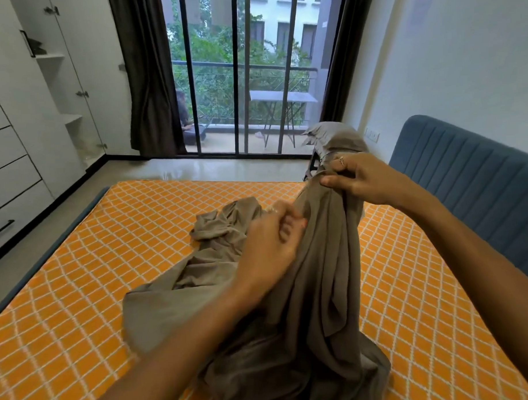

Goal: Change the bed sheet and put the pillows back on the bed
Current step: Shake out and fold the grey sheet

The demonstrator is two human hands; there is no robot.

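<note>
Bunched grey-brown sheet (313, 288), nearest the camera, rising in a loose column from the near edge of the mattress (80, 296) and spreading in a crumpled heap toward the mattress centre. Mattress bare, orange with a white diamond grid, filling the lower view; its left edge bordered by a dark blue bed frame (49, 258).

Left hand (270, 244), blurred, lies against the left side of the raised sheet about midway up, fingers curled onto the cloth; whether they actually clamp the fabric cannot be told. Right hand (360, 178), higher and farther, pinches the top of the sheet between thumb and fingers, holding that end up off the mattress; a ring shows on one finger.

Blue padded headboard (465, 175), with vertical channels, stands along the right edge of the mattress, against the white wall. Pillow (335, 137), in a cover of the same grey-brown as the sheet, sits beyond the far right corner of the mattress, off the bed, on a dark support mostly hidden behind the right hand.

White wardrobe (29, 118) with drawers and open shelves lines the left wall. Sliding glass door (240, 72), flanked by dark curtains (151, 84), closes the far end; a balcony with a railing and greenery lies outside.
</note>
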